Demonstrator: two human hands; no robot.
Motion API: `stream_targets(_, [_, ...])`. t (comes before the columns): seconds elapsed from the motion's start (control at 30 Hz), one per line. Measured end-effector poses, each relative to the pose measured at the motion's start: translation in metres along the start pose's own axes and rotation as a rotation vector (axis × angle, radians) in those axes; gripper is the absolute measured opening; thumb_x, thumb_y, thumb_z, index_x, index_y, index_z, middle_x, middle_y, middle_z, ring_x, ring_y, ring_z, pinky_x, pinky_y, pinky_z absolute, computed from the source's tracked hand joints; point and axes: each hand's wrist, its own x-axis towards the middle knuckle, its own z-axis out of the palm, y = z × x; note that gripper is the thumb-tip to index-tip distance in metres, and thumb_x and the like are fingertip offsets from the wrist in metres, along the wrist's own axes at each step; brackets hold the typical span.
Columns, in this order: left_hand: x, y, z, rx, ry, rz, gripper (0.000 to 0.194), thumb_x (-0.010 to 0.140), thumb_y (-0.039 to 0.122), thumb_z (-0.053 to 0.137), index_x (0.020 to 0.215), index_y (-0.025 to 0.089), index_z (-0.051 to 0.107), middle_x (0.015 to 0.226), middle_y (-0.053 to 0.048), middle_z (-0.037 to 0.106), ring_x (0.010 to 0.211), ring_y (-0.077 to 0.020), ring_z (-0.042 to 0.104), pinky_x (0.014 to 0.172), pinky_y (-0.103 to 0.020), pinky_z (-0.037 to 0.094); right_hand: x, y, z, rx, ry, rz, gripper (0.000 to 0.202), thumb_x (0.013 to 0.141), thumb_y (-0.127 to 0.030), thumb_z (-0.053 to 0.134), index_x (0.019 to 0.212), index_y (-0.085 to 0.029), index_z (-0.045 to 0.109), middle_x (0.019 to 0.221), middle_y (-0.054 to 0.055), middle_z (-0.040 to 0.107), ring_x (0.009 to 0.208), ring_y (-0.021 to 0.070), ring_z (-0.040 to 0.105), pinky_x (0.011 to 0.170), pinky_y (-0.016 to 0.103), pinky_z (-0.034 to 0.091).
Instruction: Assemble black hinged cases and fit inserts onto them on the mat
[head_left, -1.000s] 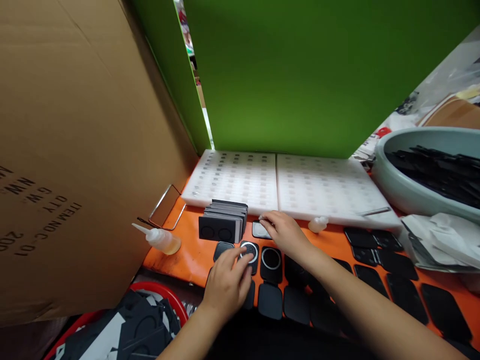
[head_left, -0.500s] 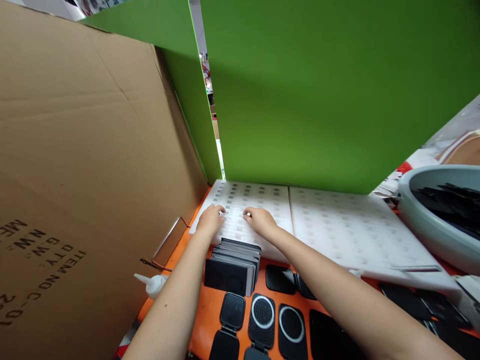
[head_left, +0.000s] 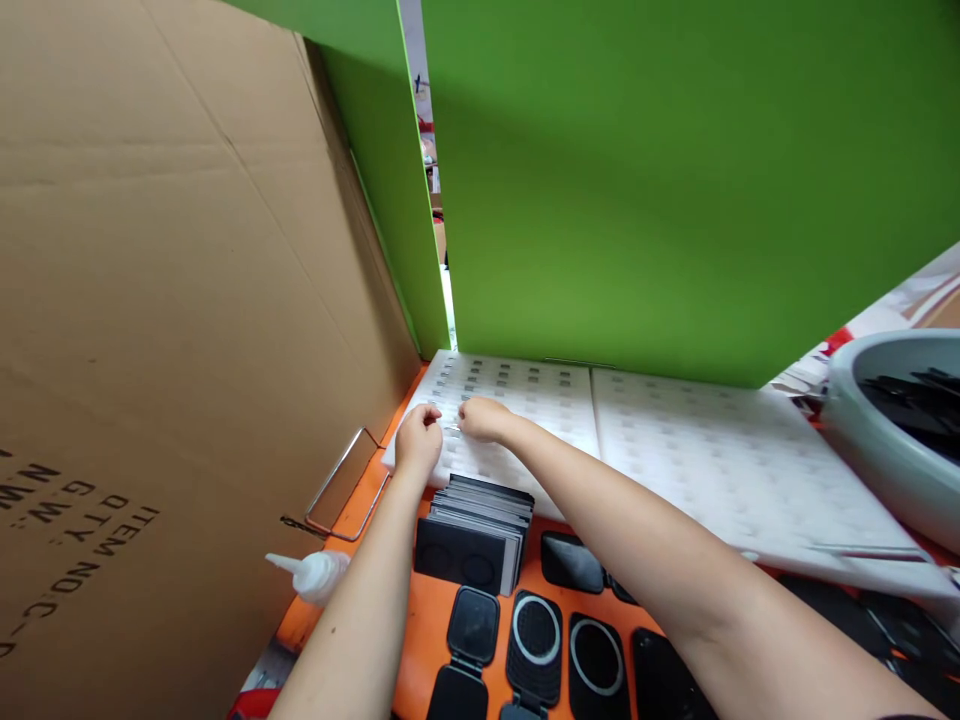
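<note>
A white foam tray (head_left: 525,440) with rows of small slots lies against the green panel. Small dark or metallic pieces sit in many slots of its left part. My left hand (head_left: 418,440) is over the tray's left edge, thumb and fingers curled together. Close to its right, my right hand (head_left: 484,418) is closed in a pinch low over the slots. Anything between the fingertips of either hand is too small to make out. Nearer to me stands a stack of dark flat cards or boxes (head_left: 472,535), below both wrists.
Black folding pads, two with pale rings (head_left: 536,630), lie on the orange table (head_left: 416,650). A white nozzle bottle (head_left: 319,577) and a wire stand (head_left: 341,490) are at left, beside a large carton (head_left: 187,300). A second foam tray (head_left: 697,460) and a grey tub (head_left: 862,420) are at right.
My right hand has moved left, closer to my left hand, and its fingers have closed. My left hand's fingers have curled in more. The view has shifted slightly.
</note>
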Motion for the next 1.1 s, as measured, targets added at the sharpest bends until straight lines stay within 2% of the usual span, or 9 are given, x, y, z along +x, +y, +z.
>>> stream_targets(0.13, [-0.007, 0.001, -0.003, -0.031, 0.001, 0.072, 0.024, 0.066, 0.006, 0.043, 0.071, 0.02, 0.063, 0.089, -0.003, 0.063, 0.091, -0.0175, 0.059, 0.084, -0.029, 0.046, -0.005, 0.003, -0.004, 0.092, 0.085, 0.059, 0.015, 0.082, -0.022, 0.05, 0.081, -0.015, 0.063, 0.086, 0.011, 0.069, 0.071, 0.0198, 0.061, 0.06, 0.026, 0.042])
stream_targets(0.27, [-0.013, 0.005, -0.003, -0.027, -0.031, 0.144, 0.018, 0.064, 0.011, 0.051, 0.067, 0.021, 0.066, 0.091, -0.004, 0.061, 0.093, -0.0206, 0.059, 0.087, -0.032, 0.046, -0.021, 0.015, -0.008, 0.187, 0.325, 0.117, 0.028, 0.091, -0.023, 0.028, 0.098, -0.016, 0.054, 0.104, 0.011, 0.063, 0.088, 0.0193, 0.058, 0.07, 0.027, 0.042])
stream_targets(0.37, [-0.015, 0.007, -0.003, -0.025, -0.062, 0.167, 0.015, 0.065, 0.014, 0.054, 0.065, 0.02, 0.067, 0.096, -0.006, 0.06, 0.098, -0.0238, 0.057, 0.092, -0.036, 0.043, -0.051, 0.026, -0.012, 0.415, 0.508, 0.081, 0.021, 0.089, -0.026, 0.032, 0.091, -0.018, 0.051, 0.092, 0.006, 0.062, 0.084, 0.0173, 0.056, 0.07, 0.027, 0.041])
stream_targets(0.47, [-0.015, 0.009, -0.004, -0.055, -0.107, 0.163, 0.009, 0.065, 0.017, 0.057, 0.064, 0.02, 0.066, 0.095, -0.006, 0.061, 0.098, -0.0245, 0.057, 0.095, -0.036, 0.041, -0.107, 0.04, -0.014, 0.624, 0.553, -0.024, 0.015, 0.086, -0.03, 0.04, 0.082, -0.019, 0.049, 0.079, 0.001, 0.059, 0.074, 0.0151, 0.054, 0.067, 0.026, 0.041])
stream_targets(0.6, [-0.008, 0.008, -0.007, -0.151, -0.123, 0.122, 0.002, 0.066, 0.021, 0.058, 0.066, 0.02, 0.059, 0.087, -0.005, 0.061, 0.098, -0.0231, 0.056, 0.096, -0.034, 0.041, -0.208, 0.067, -0.009, 0.62, 0.402, -0.007, 0.017, 0.087, -0.033, 0.042, 0.079, -0.02, 0.05, 0.074, 0.0, 0.056, 0.069, 0.0138, 0.052, 0.064, 0.025, 0.04])
stream_targets(0.77, [-0.017, 0.023, -0.013, -0.401, 0.113, -0.068, 0.023, 0.089, 0.03, 0.032, 0.088, 0.016, 0.05, 0.075, 0.0, 0.056, 0.071, -0.0128, 0.059, 0.072, -0.029, 0.051, -0.301, 0.105, 0.032, 0.356, 0.254, 0.242, 0.021, 0.088, -0.03, 0.041, 0.073, -0.02, 0.051, 0.071, 0.001, 0.057, 0.067, 0.0155, 0.053, 0.061, 0.027, 0.038])
stream_targets(0.83, [-0.046, 0.043, -0.019, -0.534, 0.106, -0.122, 0.022, 0.09, 0.032, 0.036, 0.087, 0.015, 0.051, 0.069, 0.003, 0.054, 0.061, -0.0093, 0.057, 0.065, -0.025, 0.05, -0.314, 0.114, 0.051, 0.326, 0.241, 0.302, 0.02, 0.088, -0.028, 0.041, 0.073, -0.02, 0.052, 0.072, 0.002, 0.059, 0.067, 0.0163, 0.054, 0.061, 0.027, 0.038])
stream_targets(1.0, [-0.184, 0.103, -0.021, -0.292, -0.622, 0.336, 0.028, 0.09, 0.036, 0.041, 0.076, 0.021, 0.06, 0.072, -0.001, 0.064, 0.067, -0.0158, 0.06, 0.06, -0.026, 0.049, -0.315, 0.114, 0.074, 0.291, 0.225, 0.327, 0.02, 0.089, -0.025, 0.041, 0.078, -0.019, 0.056, 0.079, 0.005, 0.063, 0.074, 0.0173, 0.058, 0.066, 0.027, 0.039])
stream_targets(1.1, [-0.255, 0.123, -0.009, -0.157, -0.826, 0.577, 0.02, 0.09, 0.023, 0.042, 0.09, 0.025, 0.062, 0.096, -0.002, 0.069, 0.088, -0.0178, 0.063, 0.077, -0.031, 0.05, -0.312, 0.114, 0.076, 0.234, 0.242, 0.342, 0.019, 0.089, -0.024, 0.042, 0.079, -0.017, 0.056, 0.079, 0.005, 0.063, 0.074, 0.0172, 0.057, 0.066, 0.026, 0.038])
